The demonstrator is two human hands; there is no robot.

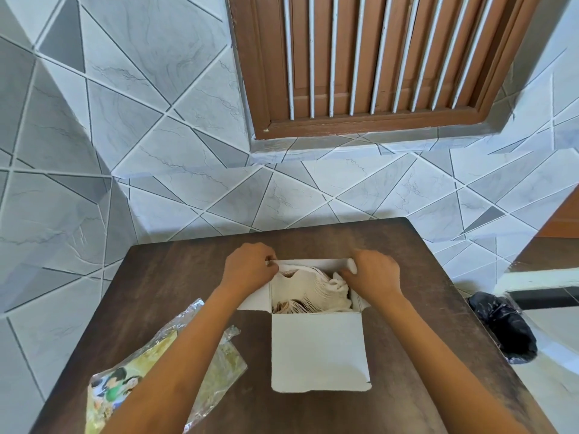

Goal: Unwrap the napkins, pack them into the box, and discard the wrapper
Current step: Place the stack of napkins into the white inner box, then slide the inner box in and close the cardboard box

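Napkins (308, 291) packed in open box (318, 349) on desk (156, 277).
Far flap pinched by left hand (249, 269) and right hand (372, 274) grips; wrapper (150, 368) left beside.

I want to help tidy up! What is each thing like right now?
box: open, flaps out
napkins: unwrapped, inside box
wrapper: empty, lying on table
left hand: pinching far flap
right hand: holding far flap
black bag: beside table, crumpled

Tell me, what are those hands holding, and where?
Both hands, left and right, pinch the box's far flap, one at each end, above the napkins.
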